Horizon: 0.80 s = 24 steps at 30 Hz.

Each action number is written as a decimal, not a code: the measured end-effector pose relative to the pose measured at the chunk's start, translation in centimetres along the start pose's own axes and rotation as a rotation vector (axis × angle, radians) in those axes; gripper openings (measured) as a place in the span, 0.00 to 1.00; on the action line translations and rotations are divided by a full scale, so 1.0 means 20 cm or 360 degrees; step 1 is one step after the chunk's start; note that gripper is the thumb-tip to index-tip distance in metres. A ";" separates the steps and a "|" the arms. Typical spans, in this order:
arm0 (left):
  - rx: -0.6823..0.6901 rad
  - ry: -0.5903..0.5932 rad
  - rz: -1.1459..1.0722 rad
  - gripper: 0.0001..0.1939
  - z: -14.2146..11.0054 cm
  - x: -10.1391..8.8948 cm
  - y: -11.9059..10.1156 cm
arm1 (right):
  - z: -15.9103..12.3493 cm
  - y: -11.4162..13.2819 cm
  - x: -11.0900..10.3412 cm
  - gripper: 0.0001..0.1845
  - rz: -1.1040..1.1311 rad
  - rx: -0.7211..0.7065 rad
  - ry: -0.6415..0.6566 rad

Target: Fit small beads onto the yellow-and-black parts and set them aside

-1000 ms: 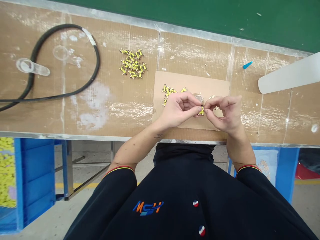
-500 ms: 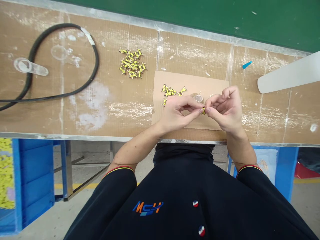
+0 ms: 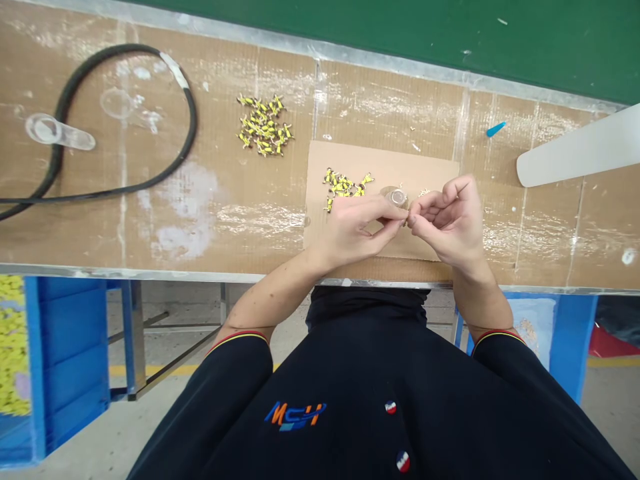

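Observation:
My left hand (image 3: 353,227) is closed in a pinch over a cardboard sheet (image 3: 385,159). The small yellow figure at its fingertips is almost wholly covered by them now. Fingertip to fingertip with it, my right hand (image 3: 447,217) is also pinched; whatever lies in its fingers is too small or hidden to name. Just beyond the fingertips stands a small clear round container (image 3: 398,197). Tiny pale pieces (image 3: 424,192) lie behind my right fingers. Several small yellow-and-black figures (image 3: 343,186) rest on the sheet beyond my left hand.
A larger heap of yellow-and-black figures (image 3: 265,128) lies left of the sheet. Farther left are a looped black cable (image 3: 193,120) and a clear plastic tube (image 3: 75,138). On the right are a blue cap-like piece (image 3: 496,129) and a white rounded object (image 3: 575,150).
The yellow figure showed between my fingertips before and is now mostly covered by them. Both hands have shifted only slightly.

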<state>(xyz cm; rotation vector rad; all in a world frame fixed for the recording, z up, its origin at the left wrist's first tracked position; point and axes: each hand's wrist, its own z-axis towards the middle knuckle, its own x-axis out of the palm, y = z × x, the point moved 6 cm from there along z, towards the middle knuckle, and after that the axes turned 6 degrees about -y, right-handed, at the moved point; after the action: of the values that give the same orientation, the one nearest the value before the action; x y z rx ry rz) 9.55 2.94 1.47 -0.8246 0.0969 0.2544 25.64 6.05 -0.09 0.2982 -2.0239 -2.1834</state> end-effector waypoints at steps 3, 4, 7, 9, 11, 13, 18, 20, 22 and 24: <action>0.0025 0.0029 0.0075 0.06 0.00 0.00 0.00 | 0.00 0.01 0.01 0.31 -0.0045 -0.0007 0.0012; 0.0023 0.0041 0.0089 0.06 -0.01 0.00 0.01 | 0.00 0.01 0.01 0.30 -0.0054 -0.0009 0.0019; -0.0074 0.0054 0.0005 0.06 -0.01 0.01 0.03 | 0.00 0.00 0.01 0.30 -0.0050 -0.0026 0.0028; -0.0229 0.0036 -0.0173 0.04 -0.01 0.02 0.06 | 0.00 0.00 0.00 0.29 -0.0008 -0.0061 0.0018; -0.0403 -0.0003 -0.0353 0.00 -0.02 0.02 0.09 | 0.00 0.01 0.00 0.28 0.0032 -0.0092 -0.0001; -0.0523 -0.0038 -0.0455 0.03 -0.03 0.02 0.12 | 0.00 0.02 -0.02 0.27 0.0057 -0.0105 -0.0041; -0.0634 -0.0052 -0.0474 0.09 -0.05 0.02 0.14 | 0.01 0.01 -0.02 0.27 0.0104 -0.0053 -0.0045; -0.0642 -0.0037 -0.0476 0.10 -0.06 0.03 0.14 | 0.00 -0.01 -0.02 0.30 0.0116 -0.0008 -0.0019; -0.0630 -0.0030 -0.0479 0.11 -0.06 0.03 0.13 | 0.00 -0.01 -0.01 0.31 0.0121 0.0022 -0.0012; -0.0593 -0.0031 -0.0477 0.10 -0.05 0.03 0.13 | 0.00 -0.01 0.00 0.30 0.0126 0.0024 -0.0014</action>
<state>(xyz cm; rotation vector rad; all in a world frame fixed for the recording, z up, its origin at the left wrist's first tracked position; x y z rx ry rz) 9.50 3.90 -1.15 -1.1925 -0.0962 -0.0050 25.63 6.16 -0.37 0.2065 -2.0215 -2.1270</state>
